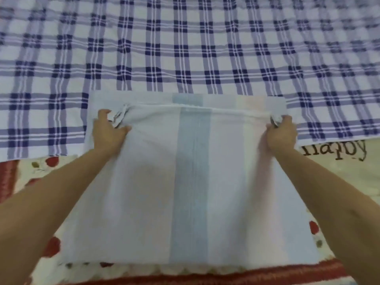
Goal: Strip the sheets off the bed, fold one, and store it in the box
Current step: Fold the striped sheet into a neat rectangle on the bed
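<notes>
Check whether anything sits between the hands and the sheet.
Nothing visible: the left hand and right hand grip the sheet at its far corners. The box is not in view.

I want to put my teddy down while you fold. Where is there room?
The checked sheet beyond the striped sheet lies flat and bare. There is a smaller patch by the "happy" lettering, right of the right hand. The middle is crowded: it and the left hand grip the striped sheet's far edge.
</notes>
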Motion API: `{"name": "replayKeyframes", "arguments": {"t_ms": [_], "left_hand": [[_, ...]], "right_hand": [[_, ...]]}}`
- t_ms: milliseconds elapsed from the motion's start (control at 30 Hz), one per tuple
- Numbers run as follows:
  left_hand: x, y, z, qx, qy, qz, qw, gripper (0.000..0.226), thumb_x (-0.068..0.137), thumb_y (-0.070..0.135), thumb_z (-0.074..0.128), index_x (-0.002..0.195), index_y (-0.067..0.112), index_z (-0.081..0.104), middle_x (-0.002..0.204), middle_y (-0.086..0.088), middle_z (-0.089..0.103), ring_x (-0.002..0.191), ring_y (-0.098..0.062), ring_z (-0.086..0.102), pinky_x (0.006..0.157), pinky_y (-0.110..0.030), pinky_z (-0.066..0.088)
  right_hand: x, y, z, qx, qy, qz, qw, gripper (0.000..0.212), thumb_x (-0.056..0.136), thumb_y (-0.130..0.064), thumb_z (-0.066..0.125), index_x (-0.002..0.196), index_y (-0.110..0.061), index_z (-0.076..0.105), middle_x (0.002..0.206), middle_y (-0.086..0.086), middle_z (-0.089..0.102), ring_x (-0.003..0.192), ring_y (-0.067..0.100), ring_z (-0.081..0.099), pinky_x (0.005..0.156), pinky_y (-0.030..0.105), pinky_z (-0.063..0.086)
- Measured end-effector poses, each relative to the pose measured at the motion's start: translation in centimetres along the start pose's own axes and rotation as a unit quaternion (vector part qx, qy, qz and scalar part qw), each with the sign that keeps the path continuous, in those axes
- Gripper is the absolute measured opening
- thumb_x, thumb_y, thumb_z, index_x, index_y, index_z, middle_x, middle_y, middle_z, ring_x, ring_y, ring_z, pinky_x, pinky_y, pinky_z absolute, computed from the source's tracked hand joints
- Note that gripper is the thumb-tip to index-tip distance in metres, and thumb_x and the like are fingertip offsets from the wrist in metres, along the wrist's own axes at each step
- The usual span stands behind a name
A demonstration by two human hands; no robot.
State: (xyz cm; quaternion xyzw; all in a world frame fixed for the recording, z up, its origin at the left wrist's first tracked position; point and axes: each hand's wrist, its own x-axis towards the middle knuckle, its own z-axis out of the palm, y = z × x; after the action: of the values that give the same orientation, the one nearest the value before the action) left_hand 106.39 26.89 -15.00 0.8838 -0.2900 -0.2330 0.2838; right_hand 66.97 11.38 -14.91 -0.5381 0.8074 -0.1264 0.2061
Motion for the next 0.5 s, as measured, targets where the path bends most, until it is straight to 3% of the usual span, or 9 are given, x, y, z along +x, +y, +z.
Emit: {"name": "replayKeyframes", "arguments": {"t_ms": [67, 167, 233, 300, 400, 500], "left_hand": [[0.1, -0.6, 3.2, 0.074, 0.087, 0.032, 0.993, 0.042, 0.088, 0.022, 0.061, 0.126, 0.010, 0.047, 0.118, -0.026, 0.052, 0.108, -0.036, 0.048, 0.089, -0.034, 0.034], [0.1, -0.6, 4.8, 0.088, 0.171, 0.013, 0.981, 0.032, 0.091, 0.025, 0.052, 0.121, 0.015, 0.056, 0.118, -0.027, 0.053, 0.111, -0.037, 0.048, 0.094, -0.037, 0.033], [0.2, 0.1, 4.6, 0.052, 0.188, -0.017, 0.981, 0.029, 0.093, 0.023, 0.048, 0.120, 0.015, 0.057, 0.116, -0.023, 0.054, 0.109, -0.033, 0.050, 0.091, -0.032, 0.034], [0.5, 1.5, 3.8, 0.014, 0.203, -0.051, 0.978, 0.028, 0.095, 0.021, 0.045, 0.120, 0.013, 0.056, 0.118, -0.021, 0.054, 0.105, -0.029, 0.052, 0.087, -0.027, 0.034], [1.0, 3.1, 2.6, -0.021, 0.219, -0.074, 0.973, 0.028, 0.096, 0.023, 0.044, 0.120, 0.011, 0.055, 0.119, -0.019, 0.053, 0.103, -0.028, 0.054, 0.088, -0.027, 0.037], [1.9, 3.8, 1.8, -0.038, 0.225, -0.093, 0.969, 0.027, 0.096, 0.022, 0.044, 0.118, 0.010, 0.054, 0.118, -0.016, 0.055, 0.102, -0.027, 0.054, 0.086, -0.026, 0.038]], "right_hand": [[0.9, 0.5, 1.8, -0.126, 0.087, -0.016, 0.988, 0.029, 0.094, -0.027, 0.052, 0.119, -0.012, 0.054, 0.129, 0.022, 0.042, 0.119, 0.036, 0.041, 0.099, 0.042, 0.030], [1.2, 1.3, 2.6, -0.184, 0.149, -0.067, 0.969, 0.023, 0.093, -0.031, 0.048, 0.107, -0.016, 0.059, 0.140, 0.019, 0.034, 0.128, 0.036, 0.032, 0.104, 0.043, 0.018], [1.5, 1.9, 2.0, -0.164, 0.184, -0.095, 0.965, 0.023, 0.093, -0.033, 0.046, 0.105, -0.018, 0.059, 0.141, 0.014, 0.036, 0.128, 0.033, 0.035, 0.105, 0.042, 0.018], [1.4, 1.5, 0.9, -0.097, 0.167, -0.103, 0.976, 0.025, 0.095, -0.029, 0.048, 0.111, -0.014, 0.058, 0.134, 0.013, 0.043, 0.117, 0.032, 0.047, 0.101, 0.041, 0.026], [1.2, 0.4, -0.6, -0.037, 0.160, -0.103, 0.981, 0.025, 0.096, -0.024, 0.047, 0.112, -0.006, 0.056, 0.118, 0.015, 0.052, 0.100, 0.034, 0.053, 0.084, 0.037, 0.035], [2.1, -1.2, -1.3, 0.003, 0.147, -0.133, 0.980, 0.026, 0.097, -0.025, 0.045, 0.109, -0.004, 0.055, 0.116, 0.015, 0.052, 0.096, 0.033, 0.053, 0.070, 0.033, 0.034]]}}
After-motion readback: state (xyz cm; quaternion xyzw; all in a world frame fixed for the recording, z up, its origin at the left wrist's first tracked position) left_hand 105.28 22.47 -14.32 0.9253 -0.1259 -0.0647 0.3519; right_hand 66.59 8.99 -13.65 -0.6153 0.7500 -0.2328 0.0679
